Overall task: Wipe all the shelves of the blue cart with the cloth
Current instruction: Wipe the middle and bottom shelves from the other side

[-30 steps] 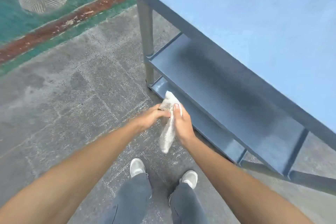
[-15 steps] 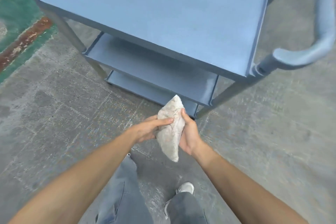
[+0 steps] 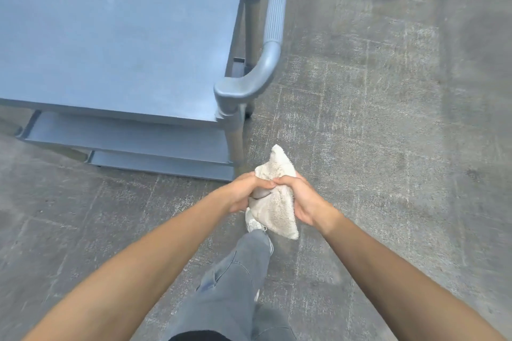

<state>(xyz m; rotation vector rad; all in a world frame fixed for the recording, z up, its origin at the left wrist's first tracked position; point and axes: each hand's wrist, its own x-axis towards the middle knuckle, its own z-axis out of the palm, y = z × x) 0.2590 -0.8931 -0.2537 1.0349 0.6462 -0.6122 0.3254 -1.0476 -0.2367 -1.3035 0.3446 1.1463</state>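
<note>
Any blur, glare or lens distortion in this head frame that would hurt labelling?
Head view: even, soft light, no glare; blue three-shelf cart and grey concrete floor look slightly smeared; wide-angle stretch bends the forearms at the edges; white terry cloth, gripped by left hand and right hand, stays legible.

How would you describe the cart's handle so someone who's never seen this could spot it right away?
Find the blue cart filling the upper left, three shelves stacked over a grey floor. At its right end, beside the top shelf, a thick blue handle runs along the edge and curves down into the near corner post. It is the only rounded, ribbed bar; everything else is flat trays or straight legs.
</note>
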